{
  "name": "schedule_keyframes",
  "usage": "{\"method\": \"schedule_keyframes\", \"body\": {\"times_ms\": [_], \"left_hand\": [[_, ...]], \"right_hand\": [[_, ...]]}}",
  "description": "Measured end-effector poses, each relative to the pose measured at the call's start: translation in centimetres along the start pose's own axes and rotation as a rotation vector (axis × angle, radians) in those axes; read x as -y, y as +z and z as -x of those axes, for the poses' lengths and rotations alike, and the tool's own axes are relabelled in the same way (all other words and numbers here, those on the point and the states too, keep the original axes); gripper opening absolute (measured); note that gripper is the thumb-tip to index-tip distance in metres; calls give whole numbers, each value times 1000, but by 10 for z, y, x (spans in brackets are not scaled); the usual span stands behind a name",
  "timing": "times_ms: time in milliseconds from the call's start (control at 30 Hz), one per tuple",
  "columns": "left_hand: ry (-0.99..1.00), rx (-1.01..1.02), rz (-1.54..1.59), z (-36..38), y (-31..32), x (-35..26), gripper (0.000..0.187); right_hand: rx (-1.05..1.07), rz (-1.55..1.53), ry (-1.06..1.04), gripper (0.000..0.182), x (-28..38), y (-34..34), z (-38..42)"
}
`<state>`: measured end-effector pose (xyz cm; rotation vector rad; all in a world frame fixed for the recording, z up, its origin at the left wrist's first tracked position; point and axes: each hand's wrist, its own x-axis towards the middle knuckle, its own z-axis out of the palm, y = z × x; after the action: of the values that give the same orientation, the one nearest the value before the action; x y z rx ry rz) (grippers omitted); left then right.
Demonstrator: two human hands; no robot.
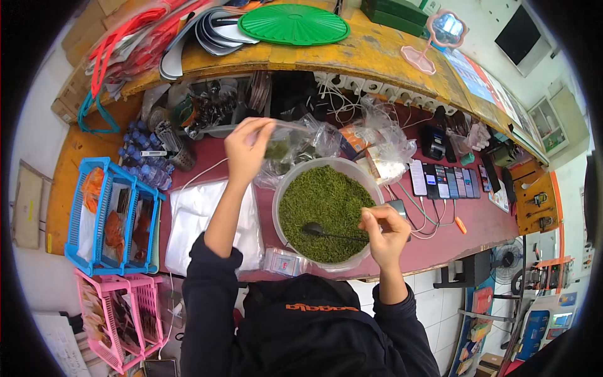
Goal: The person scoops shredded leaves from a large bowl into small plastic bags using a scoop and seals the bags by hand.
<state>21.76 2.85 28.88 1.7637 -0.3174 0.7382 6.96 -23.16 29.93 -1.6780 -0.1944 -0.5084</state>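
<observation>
- While your left hand (246, 149) pinches a small clear bag (284, 146) by its mouth above the far rim of the tub (282, 188), its grip is clenched on the plastic.
- Your right hand (384, 227) is closed around the handle of a dark spoon (314, 229); the spoon's bowl rests in the green granules (323, 210) that fill the tub.
- Note that the tub stands on the red desk (440, 242), close to its near edge.
- Expect spillage if the bag mouth sags: it is held at one side only, so granules could miss it and fall onto the desk.
- Watch the row of phones (447, 182) and cables just to the right; stray granules could land among them.
- Avoid pressing on the tub's near rim; it could tip off the edge.
</observation>
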Motion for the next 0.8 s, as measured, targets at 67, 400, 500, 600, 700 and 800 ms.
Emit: {"method": "schedule_keyframes", "body": {"times_ms": [67, 400, 500, 600, 700, 800], "left_hand": [[13, 159, -92, -3, 14, 27, 23], [-678, 849, 558, 100, 47, -57, 39], [-691, 852, 585, 106, 42, -48, 40], [-678, 672, 625, 108, 40, -59, 32], [76, 296, 34, 95, 30, -47, 20], [-84, 383, -43, 92, 15, -86, 17]], "right_hand": [[65, 61, 49, 3, -7, 11, -5], [206, 498, -287, 14, -31, 29, -9], [206, 565, -338, 10, -25, 28, -8], [133, 538, -295, 9, -19, 23, -12], [53, 577, -153, 9, -15, 9, -10], [109, 370, 50, 8, -18, 2, 1]]}}
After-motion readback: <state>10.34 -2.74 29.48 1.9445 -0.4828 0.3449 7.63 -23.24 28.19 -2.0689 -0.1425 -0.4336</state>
